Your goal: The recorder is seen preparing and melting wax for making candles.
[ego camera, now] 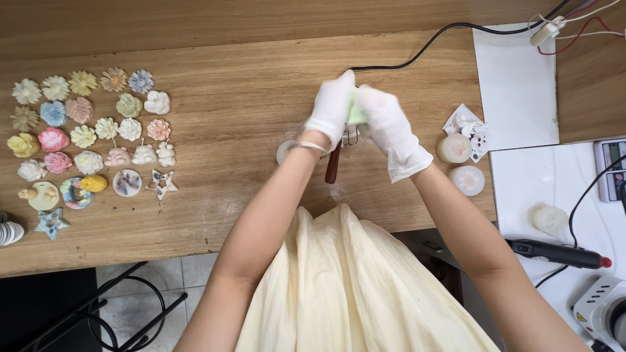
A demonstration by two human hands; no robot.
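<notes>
Both my hands wear white gloves and meet above the middle of the wooden table. My left hand and my right hand together grip a small pale green object, mostly hidden between the fingers. Under my hands lies a tool with a dark red-brown handle and a metal part. A small round white piece sits beside my left wrist, partly covered by the arm.
Several pastel flower, shell and star shaped pieces are laid out at the left. Two round moulds stand to the right, by a white sheet, a black cable, a scale and a black-handled tool.
</notes>
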